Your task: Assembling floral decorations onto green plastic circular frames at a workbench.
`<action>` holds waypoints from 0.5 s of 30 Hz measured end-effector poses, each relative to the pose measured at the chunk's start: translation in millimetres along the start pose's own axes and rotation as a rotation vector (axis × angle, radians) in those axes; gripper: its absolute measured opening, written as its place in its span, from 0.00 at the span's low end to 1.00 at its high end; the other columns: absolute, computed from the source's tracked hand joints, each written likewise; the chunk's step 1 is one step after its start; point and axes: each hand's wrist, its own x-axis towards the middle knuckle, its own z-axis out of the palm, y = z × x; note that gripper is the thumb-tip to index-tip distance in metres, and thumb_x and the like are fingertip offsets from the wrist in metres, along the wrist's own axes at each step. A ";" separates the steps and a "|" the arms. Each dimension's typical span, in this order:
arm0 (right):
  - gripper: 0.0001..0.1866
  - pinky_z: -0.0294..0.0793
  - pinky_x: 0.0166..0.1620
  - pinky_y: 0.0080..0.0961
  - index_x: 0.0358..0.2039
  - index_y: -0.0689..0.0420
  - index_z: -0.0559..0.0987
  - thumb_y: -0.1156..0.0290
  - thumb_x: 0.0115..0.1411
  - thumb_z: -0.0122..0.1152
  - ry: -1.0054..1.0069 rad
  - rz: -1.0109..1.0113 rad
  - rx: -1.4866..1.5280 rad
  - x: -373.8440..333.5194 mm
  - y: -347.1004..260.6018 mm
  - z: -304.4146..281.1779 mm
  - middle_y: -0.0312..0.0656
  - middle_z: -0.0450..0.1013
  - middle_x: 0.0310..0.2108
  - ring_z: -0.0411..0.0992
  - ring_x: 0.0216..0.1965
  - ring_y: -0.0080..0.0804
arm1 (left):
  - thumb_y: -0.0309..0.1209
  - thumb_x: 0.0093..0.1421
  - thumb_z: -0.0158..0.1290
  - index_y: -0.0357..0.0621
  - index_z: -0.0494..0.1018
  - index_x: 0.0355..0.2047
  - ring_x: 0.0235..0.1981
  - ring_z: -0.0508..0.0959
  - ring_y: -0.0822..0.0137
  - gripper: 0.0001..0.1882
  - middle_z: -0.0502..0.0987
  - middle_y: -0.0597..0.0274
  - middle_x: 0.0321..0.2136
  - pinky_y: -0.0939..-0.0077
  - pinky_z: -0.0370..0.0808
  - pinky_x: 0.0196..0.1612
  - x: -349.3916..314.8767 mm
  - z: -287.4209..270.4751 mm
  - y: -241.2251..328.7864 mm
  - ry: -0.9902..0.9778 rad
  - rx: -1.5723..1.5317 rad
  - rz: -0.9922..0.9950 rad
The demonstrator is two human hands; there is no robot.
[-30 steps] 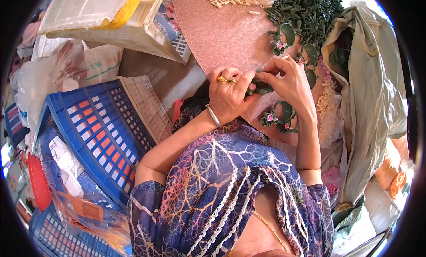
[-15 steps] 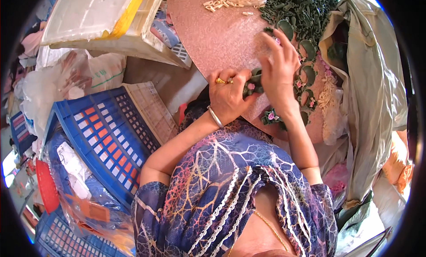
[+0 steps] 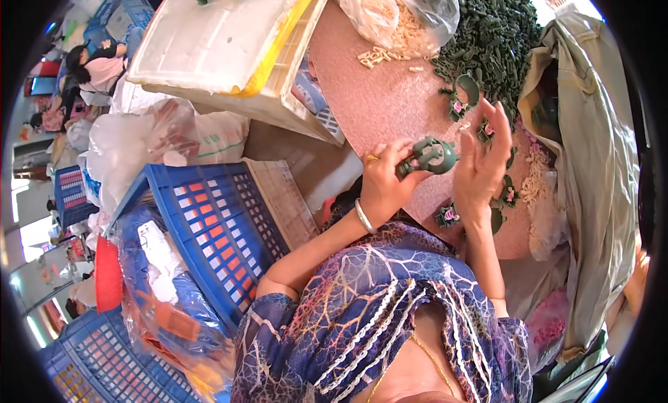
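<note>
My left hand (image 3: 386, 187), with a gold ring and a bangle on its wrist, is closed around a dark green round plastic piece (image 3: 434, 156) with cut-out openings. It holds the piece above the near left edge of the pink tabletop (image 3: 348, 90). Just to the right, my right hand (image 3: 482, 173) is raised with fingers stretched out and apart, not touching the piece. Beyond its fingertips lies a green curved piece (image 3: 467, 91) with a pink flower (image 3: 458, 108). More flowered green pieces lie beside and partly behind this hand, and another (image 3: 447, 214) sits near the table's front edge.
A heap of dark green parts (image 3: 487, 41) covers the far right of the table, beside a clear bag (image 3: 400, 20) of cream pieces. Foam box (image 3: 216, 41) and blue crate (image 3: 209, 222) stand left. Greyish cloth (image 3: 584, 159) hangs right. Other people sit far left.
The whole view has shifted, with the scene now lying further right. My right hand has drawn away from the left, and the green piece in my left hand now shows more fully.
</note>
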 end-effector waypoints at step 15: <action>0.19 0.75 0.52 0.24 0.54 0.61 0.75 0.86 0.63 0.56 0.035 0.303 0.086 -17.4 22.6 -49.1 0.42 0.78 0.50 0.76 0.48 0.30 | 0.36 0.70 0.50 0.31 0.74 0.44 0.32 0.83 0.63 0.16 0.79 0.57 0.37 0.71 0.83 0.38 251.3 -192.0 -35.7 0.102 -0.260 -0.213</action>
